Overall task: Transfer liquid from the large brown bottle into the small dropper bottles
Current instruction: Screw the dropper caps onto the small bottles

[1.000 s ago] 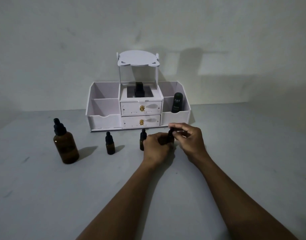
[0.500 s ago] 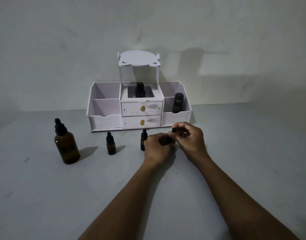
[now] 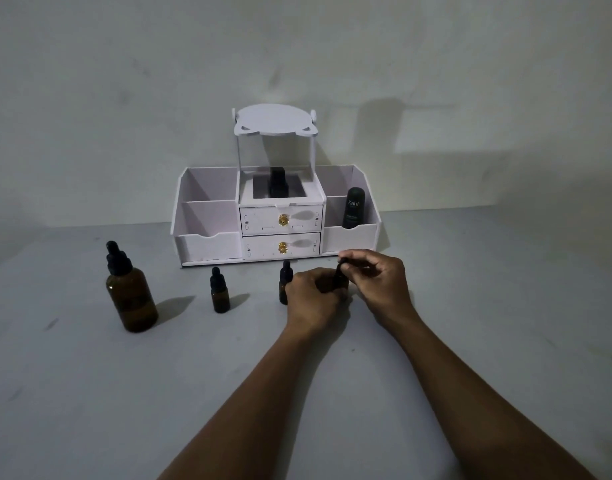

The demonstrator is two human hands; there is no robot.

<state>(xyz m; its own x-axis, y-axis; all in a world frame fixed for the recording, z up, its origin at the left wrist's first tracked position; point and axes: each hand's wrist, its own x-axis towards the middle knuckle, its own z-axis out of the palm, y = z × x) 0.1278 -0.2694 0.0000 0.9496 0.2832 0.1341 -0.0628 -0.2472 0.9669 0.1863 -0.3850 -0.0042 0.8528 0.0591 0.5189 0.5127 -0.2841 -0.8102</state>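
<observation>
Presently 1 large bottle (image 3: 131, 299), 3 dropper bottles (image 3: 219, 296); left hand (image 3: 311, 296) grips 1, right hand (image 3: 377, 278) pinches cap (image 3: 342, 264).

Large bottle (image 3: 131, 299) (leftmost) — before organizer (image 3: 207, 241).

Held dropper bottle (image 3: 340, 277) mostly hidden inside left hand (image 3: 311, 296), neighbouring bottle (image 3: 285, 275) just left of the grip half covered — forearms (image 3: 263, 393) cropped below.

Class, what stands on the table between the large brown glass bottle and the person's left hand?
Head view: two small brown dropper bottles with black caps, one midway, the other right beside the left hand.
</observation>
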